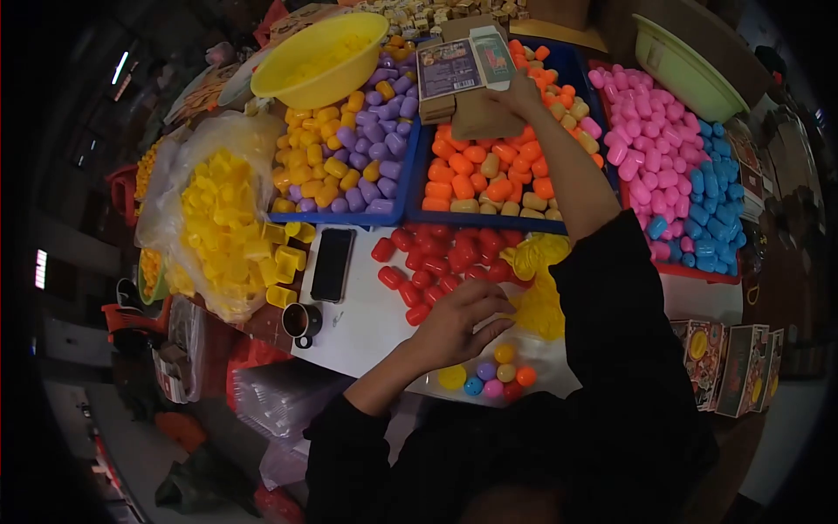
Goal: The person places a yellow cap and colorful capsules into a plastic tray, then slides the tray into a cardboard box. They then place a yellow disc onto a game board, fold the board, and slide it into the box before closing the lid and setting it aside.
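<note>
My right hand [521, 96] reaches far forward and grips the edge of a printed flat carton [496, 58] on a stack of cardboard, its fingertips partly hidden. Beneath that stack, a blue tray [489, 218] holds orange and tan capsules. My left hand [463, 323] hovers over the white table with its fingers loosely bent and thumb apart, nothing visible in it. Red capsules [445, 258] lie just beyond this hand. To its right are yellow plastic pieces [543, 284]. Several coloured balls [497, 371] sit in clear plastic close to my body.
Another blue tray [336, 217] holds yellow and purple capsules, with a yellow basin [319, 65] behind. On the right, a red tray [694, 272] carries pink and blue ones. A phone [333, 265], a cup [301, 321] and bagged yellow parts [223, 227] stand left; printed boxes [738, 367] right.
</note>
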The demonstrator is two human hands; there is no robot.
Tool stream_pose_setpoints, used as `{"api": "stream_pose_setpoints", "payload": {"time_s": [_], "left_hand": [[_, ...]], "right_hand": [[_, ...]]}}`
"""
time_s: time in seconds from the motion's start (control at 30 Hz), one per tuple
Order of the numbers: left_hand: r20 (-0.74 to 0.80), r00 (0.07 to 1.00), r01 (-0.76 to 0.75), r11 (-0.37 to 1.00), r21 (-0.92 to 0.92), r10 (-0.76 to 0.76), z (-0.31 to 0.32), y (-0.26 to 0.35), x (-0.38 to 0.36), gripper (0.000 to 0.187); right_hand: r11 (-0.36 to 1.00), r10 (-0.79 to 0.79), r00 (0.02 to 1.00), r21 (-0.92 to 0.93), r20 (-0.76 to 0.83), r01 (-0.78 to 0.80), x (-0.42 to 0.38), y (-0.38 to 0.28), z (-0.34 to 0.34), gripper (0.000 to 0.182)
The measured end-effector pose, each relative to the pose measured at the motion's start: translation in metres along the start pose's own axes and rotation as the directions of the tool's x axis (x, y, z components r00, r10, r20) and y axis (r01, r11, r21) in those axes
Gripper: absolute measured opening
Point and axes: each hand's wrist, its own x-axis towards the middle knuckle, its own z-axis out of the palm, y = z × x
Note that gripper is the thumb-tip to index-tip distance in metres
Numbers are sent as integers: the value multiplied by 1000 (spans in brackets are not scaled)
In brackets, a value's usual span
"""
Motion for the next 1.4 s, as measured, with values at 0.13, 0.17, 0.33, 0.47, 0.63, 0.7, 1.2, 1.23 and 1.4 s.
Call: {"api": "stream_pose_setpoints", "payload": {"time_s": [0.13,0.17,0.33,0.47,0.63,0.7,1.2,1.23,1.4], "left_hand": [[-268,919,233,947,-222,-289,-14,-30,18,53],[-365,836,297,896,-330,-411,-17,-38,32,59],[-356,861,159,857,-490,-364,1,-12,88,73],[-124,989,32,935,-354,-81,74,34,97,72],[468,818,140,905,402,-334,143,97,44,77],[531,830,23,960,278,-174,151,81,24,80],[-177,971,-240,645,-726,163,133,77,15,63],[-66,958,-269,789,-553,280,124,80,15,65],[39,948,-279,882,-380,317,128,79,9,74]], "right_hand": [[985,-99,993,133,-60,106,-46,16,-65,66],[972,-131,984,181,-118,151,-75,21,-91,62],[871,46,993,492,-105,12,-248,44,-191,59],[623,270,952,727,145,-288,-340,119,-253,58],[421,523,852,868,5,-263,-387,112,-321,67],[569,446,887,803,-121,-176,-400,120,-319,67],[771,-438,837,341,-329,538,-460,111,-316,46],[826,-473,877,305,-83,474,-454,99,-332,47],[914,-386,899,219,207,342,-434,67,-340,49]]}}
